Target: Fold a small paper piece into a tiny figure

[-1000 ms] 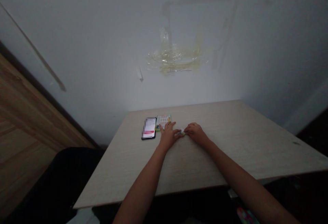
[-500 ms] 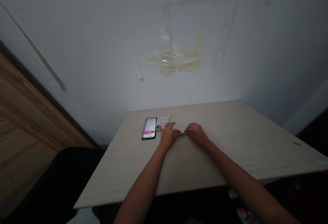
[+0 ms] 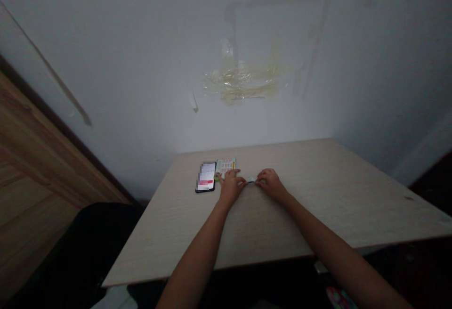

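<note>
The left hand (image 3: 231, 187) and right hand (image 3: 270, 184) were closed, pinching a small white packet (image 3: 251, 179) between them; too strong pulling could tear it

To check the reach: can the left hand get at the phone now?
Probably yes: the left hand lies close beside the phone, with nothing between them, though it pinches a small white piece.

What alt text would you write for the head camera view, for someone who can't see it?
The left hand and right hand pinch a small white piece on a pale table, beside a phone and a colourful card.
</note>
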Action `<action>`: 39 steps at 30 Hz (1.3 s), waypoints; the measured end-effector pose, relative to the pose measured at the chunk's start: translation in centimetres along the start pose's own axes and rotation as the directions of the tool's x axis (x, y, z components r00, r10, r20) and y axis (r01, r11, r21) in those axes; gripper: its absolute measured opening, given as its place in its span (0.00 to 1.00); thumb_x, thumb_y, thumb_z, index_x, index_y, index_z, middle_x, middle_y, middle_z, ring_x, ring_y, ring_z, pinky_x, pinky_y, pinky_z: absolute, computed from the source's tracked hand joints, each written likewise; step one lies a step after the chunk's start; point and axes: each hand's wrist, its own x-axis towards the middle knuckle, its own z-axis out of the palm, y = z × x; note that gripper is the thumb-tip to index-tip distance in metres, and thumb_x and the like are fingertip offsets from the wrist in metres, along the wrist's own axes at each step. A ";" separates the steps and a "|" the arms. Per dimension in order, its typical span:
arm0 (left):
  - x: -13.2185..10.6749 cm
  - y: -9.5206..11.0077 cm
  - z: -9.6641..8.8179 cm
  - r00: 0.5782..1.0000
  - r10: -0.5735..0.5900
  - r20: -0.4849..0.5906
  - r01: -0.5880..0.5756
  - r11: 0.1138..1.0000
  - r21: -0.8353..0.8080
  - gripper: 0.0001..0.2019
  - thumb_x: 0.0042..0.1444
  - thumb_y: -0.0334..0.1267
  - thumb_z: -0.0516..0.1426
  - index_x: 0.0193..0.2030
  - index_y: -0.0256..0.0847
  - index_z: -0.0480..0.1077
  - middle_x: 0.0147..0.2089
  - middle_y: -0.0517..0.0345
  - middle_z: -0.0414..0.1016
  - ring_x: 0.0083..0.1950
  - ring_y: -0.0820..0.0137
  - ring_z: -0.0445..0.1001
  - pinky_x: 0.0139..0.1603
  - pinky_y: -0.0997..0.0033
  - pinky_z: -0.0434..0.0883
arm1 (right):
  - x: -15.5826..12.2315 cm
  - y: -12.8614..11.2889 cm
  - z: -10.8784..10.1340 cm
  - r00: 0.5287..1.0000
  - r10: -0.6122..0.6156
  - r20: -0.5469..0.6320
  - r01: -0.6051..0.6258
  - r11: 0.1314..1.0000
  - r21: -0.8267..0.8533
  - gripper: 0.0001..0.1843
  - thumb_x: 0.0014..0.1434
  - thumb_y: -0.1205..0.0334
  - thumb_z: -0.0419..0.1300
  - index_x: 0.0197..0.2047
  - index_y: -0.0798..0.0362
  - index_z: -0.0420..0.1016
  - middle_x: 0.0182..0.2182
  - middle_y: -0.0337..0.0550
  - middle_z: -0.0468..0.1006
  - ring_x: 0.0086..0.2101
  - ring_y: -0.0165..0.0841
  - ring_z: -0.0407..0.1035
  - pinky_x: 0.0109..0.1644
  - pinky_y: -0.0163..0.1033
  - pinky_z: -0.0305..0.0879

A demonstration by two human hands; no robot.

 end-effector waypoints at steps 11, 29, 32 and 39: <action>0.1 1.0 0.4 0.992 -0.129 -0.012 0.129 0.992 0.008 0.05 0.56 0.45 0.62 0.34 0.51 0.80 0.64 0.58 0.68 0.67 0.53 0.57 0.64 0.24 0.33 | -0.1 0.1 0.6 0.992 0.128 -0.003 -0.128 0.990 -0.061 0.09 0.60 0.58 0.61 0.36 0.53 0.80 0.44 0.50 0.75 0.50 0.41 0.62 0.56 0.46 0.57; 0.1 1.5 0.4 0.983 -0.183 -0.010 0.183 0.981 0.060 0.11 0.58 0.52 0.59 0.36 0.53 0.80 0.66 0.57 0.66 0.69 0.51 0.54 0.65 0.25 0.35 | 0.1 -0.1 0.8 0.988 0.157 0.012 -0.155 0.983 -0.103 0.11 0.61 0.55 0.60 0.36 0.52 0.80 0.45 0.49 0.75 0.50 0.40 0.62 0.57 0.46 0.55; 0.1 1.5 0.4 0.983 -0.181 -0.023 0.182 0.981 0.067 0.11 0.58 0.52 0.59 0.37 0.53 0.80 0.66 0.57 0.66 0.69 0.50 0.54 0.64 0.24 0.35 | 0.1 -0.1 0.8 0.988 0.158 0.003 -0.156 0.983 -0.097 0.10 0.61 0.55 0.60 0.37 0.52 0.80 0.45 0.49 0.74 0.50 0.40 0.62 0.57 0.46 0.56; 0.3 1.4 0.6 0.980 -0.200 -0.019 0.201 0.979 0.045 0.08 0.55 0.51 0.61 0.36 0.54 0.80 0.69 0.60 0.62 0.70 0.49 0.52 0.63 0.23 0.36 | 0.2 -0.8 0.6 0.976 0.216 0.004 -0.215 0.972 -0.091 0.08 0.59 0.58 0.62 0.36 0.52 0.80 0.46 0.50 0.74 0.50 0.41 0.62 0.56 0.45 0.56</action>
